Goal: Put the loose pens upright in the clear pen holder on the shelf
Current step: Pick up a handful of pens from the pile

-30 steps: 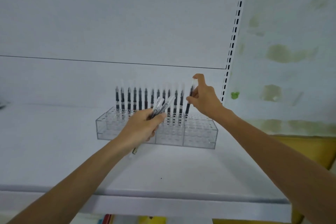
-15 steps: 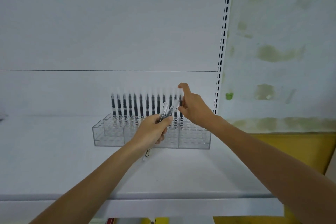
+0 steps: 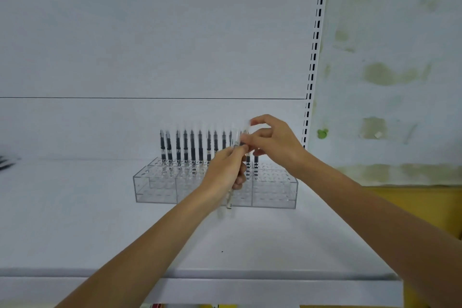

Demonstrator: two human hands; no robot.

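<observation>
A clear pen holder (image 3: 273,191) with many round holes stands on the white shelf (image 3: 100,227). Several black-ink pens (image 3: 192,145) stand upright in its back row. My left hand (image 3: 225,170) grips a small bundle of loose clear pens (image 3: 229,201) in front of the holder, their tips poking out below my fist. My right hand (image 3: 273,141) pinches the top end of one pen (image 3: 244,132) of that bundle, just above my left hand.
The shelf's white back panel rises behind the holder, with a slotted upright (image 3: 313,57) at its right edge. A stained wall (image 3: 390,70) lies to the right. Dark objects (image 3: 7,161) sit at the far left of the shelf.
My right hand has left the pen it set at the row's right end and come to the bundle in my left hand, where it now pinches a pen's top. The left hand rose slightly.
</observation>
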